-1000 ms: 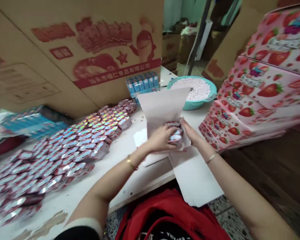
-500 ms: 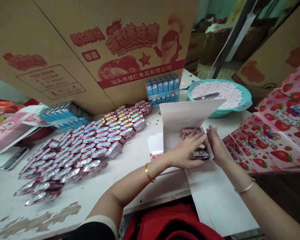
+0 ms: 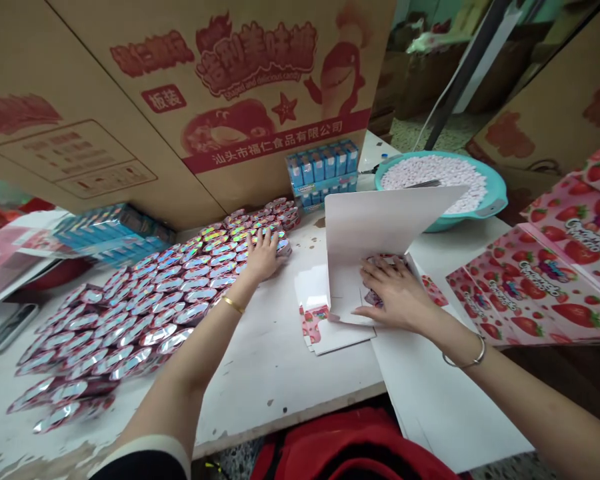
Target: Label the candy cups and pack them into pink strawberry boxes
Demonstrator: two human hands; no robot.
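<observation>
Many small sealed cups (image 3: 199, 280) with shiny foil lids and red-purple sides stand packed together on the left of the table. My left hand (image 3: 263, 255) lies over the right edge of this group, fingers spread on the lids. On the right, a white carton (image 3: 347, 250) stands with its lid raised. My right hand (image 3: 395, 290) reaches inside it, fingers apart, resting on cups (image 3: 373, 298) of the same kind. The palm and fingers hide most of these cups.
Flattened cartons (image 3: 325, 333) lie left of the open one. Behind it stand a teal basin (image 3: 495, 193) of small white pieces and a blue multipack (image 3: 325, 173). Strawberry-printed cartons (image 3: 535, 280) are at right. A large cardboard box (image 3: 260, 127) walls off the back.
My left hand has moved from inside the carton leftward to the group of cups. My right hand has gone from the carton's right side into it, onto the cups.
</observation>
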